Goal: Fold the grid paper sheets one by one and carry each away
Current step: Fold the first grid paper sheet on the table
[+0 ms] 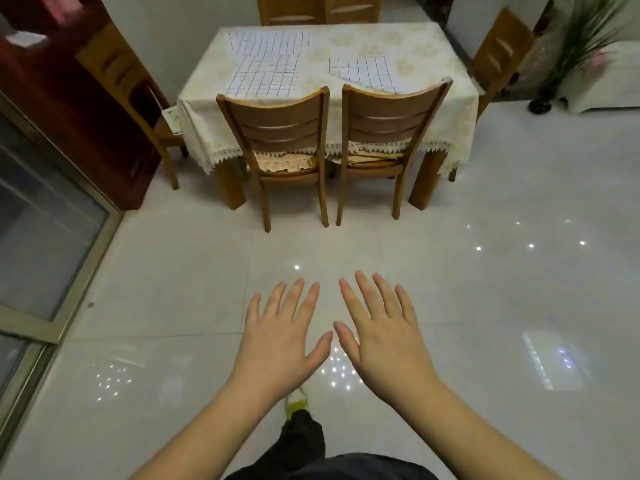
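1. Three grid paper sheets lie flat on the table (433,109), which wears a pale floral cloth with a lace hem.
2. Each sheet is white, ruled with dark lines into squares.
3. The far-left sheet (268,43) sits near the back edge; the near-left sheet (265,76) lies just in front of it, their edges meeting or overlapping.
4. The right sheet (360,71) lies apart from both, its near edge partly hidden behind a chair back.
5. Two wooden chairs, the left chair (280,133) and the right chair (391,123), are tucked in at the near side.
6. The left hand (282,337) and right hand (379,337) hover over the tiled floor (502,306), palms down, fingers spread, holding nothing, well short of the table.
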`<state>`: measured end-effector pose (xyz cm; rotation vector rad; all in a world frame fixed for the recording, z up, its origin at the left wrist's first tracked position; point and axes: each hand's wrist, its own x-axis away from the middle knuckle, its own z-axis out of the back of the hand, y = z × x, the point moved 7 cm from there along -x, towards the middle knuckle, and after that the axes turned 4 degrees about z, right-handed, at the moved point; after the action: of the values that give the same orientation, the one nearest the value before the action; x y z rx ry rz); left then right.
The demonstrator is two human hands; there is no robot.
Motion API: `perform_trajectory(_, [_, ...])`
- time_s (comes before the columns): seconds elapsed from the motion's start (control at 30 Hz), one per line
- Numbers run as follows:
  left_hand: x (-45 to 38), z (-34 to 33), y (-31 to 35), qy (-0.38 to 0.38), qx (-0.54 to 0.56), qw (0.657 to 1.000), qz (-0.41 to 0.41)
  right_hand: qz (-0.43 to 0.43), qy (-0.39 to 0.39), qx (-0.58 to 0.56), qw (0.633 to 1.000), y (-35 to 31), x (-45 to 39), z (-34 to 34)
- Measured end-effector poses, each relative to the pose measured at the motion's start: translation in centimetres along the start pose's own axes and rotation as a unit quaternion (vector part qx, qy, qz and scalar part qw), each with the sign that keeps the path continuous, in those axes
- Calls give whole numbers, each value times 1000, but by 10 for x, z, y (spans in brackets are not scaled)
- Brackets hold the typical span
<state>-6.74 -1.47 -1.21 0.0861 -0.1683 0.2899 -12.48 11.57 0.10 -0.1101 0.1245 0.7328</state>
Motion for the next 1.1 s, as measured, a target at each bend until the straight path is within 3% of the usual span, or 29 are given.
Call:
perform_trajectory(0.73, [-241, 44, -91, -35, 13, 999, -35, -57, -78, 13, 995, 28, -255, -49])
perform_trajectory(1.1, [-423, 58, -48, -49, 19, 998, -39, -64, -86, -24, 994, 143, -394, -86])
